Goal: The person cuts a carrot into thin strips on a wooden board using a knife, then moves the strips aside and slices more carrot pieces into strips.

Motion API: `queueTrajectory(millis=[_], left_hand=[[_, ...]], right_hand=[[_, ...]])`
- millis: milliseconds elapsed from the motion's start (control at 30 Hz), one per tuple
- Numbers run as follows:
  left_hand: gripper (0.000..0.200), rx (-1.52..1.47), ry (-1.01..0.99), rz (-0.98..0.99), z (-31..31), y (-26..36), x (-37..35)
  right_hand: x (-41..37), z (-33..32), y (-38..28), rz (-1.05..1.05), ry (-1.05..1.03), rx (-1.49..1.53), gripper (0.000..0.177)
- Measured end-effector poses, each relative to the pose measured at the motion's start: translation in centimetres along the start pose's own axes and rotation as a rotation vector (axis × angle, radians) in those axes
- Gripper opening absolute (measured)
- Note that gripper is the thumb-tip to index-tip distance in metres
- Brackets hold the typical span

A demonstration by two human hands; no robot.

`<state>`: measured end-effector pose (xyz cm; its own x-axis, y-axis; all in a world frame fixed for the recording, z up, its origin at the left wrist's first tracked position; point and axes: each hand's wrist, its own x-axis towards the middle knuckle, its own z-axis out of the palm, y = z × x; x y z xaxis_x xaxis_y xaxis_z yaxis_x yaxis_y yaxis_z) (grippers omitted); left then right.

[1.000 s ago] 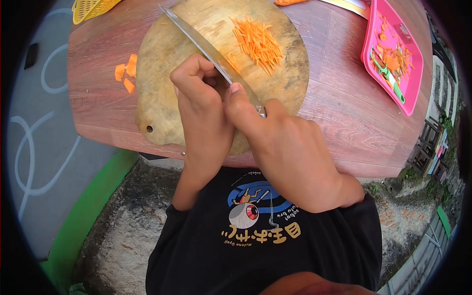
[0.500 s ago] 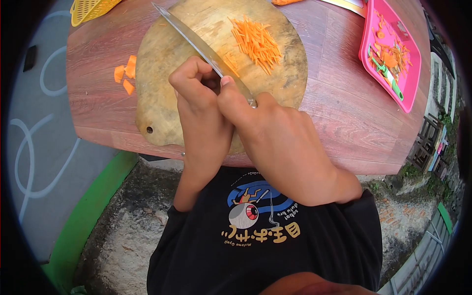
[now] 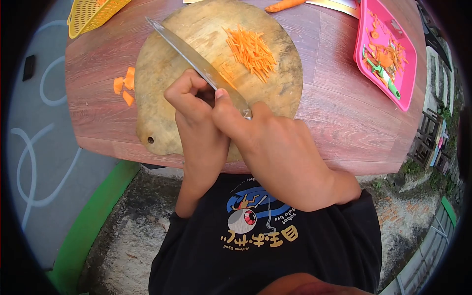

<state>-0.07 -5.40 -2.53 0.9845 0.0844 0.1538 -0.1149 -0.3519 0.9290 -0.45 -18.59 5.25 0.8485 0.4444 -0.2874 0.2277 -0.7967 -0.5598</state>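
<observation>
A large knife (image 3: 184, 49) lies aslant over the round wooden cutting board (image 3: 164, 78), its tip toward the upper left. My right hand (image 3: 282, 150) is closed round its handle, with the thumb along the blade. My left hand (image 3: 194, 108) is curled close against the blade; whatever its bent fingers hold is hidden. Thin carrot strips (image 3: 251, 53) form a pile on the board beyond the knife, and a few more slivers lie along the blade. Left of the board, on the table, are several carrot chunks (image 3: 129, 78).
On the wooden table (image 3: 344, 118), a pink tray (image 3: 409, 93) at the right holds carrot scraps and a green-handled peeler (image 3: 386, 78). A yellow basket (image 3: 91, 19) stands at the upper left. A carrot (image 3: 285, 5) lies at the far edge.
The view has shifted slightly, showing more of the far carrot and basket. Both hands and the knife keep nearly the same pose over the board.
</observation>
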Motion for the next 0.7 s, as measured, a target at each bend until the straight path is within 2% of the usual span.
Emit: queueTrajectory(millis=[133, 200, 300, 433, 500, 700], left_hand=[[0.037, 0.075, 0.005, -0.058, -0.1, 0.2, 0.0], [0.036, 0.019, 0.026, -0.018, 0.1, -0.1, 0.0], [0.034, 0.076, 0.024, -0.023, 0.1, 0.1, 0.1], [0.032, 0.017, 0.012, -0.024, -0.1, 0.1, 0.2], [0.032, 0.037, 0.029, -0.022, 0.0, 0.1, 0.1], [0.032, -0.013, 0.031, -0.060, 0.0, 0.5, 0.0]], right_hand=[[0.4, 0.6, 0.5, -0.052, 0.079, 0.066, 0.046], [-0.1, -0.1, -0.1, -0.004, -0.018, -0.031, 0.046], [1.0, 0.8, 1.1, -0.067, 0.046, 0.111, 0.045], [0.4, 0.1, 0.4, -0.027, 0.008, 0.052, 0.042], [0.8, 0.6, 0.9, -0.039, 0.024, 0.139, 0.041], [0.4, 0.5, 0.8, -0.048, 0.022, 0.151, 0.039]])
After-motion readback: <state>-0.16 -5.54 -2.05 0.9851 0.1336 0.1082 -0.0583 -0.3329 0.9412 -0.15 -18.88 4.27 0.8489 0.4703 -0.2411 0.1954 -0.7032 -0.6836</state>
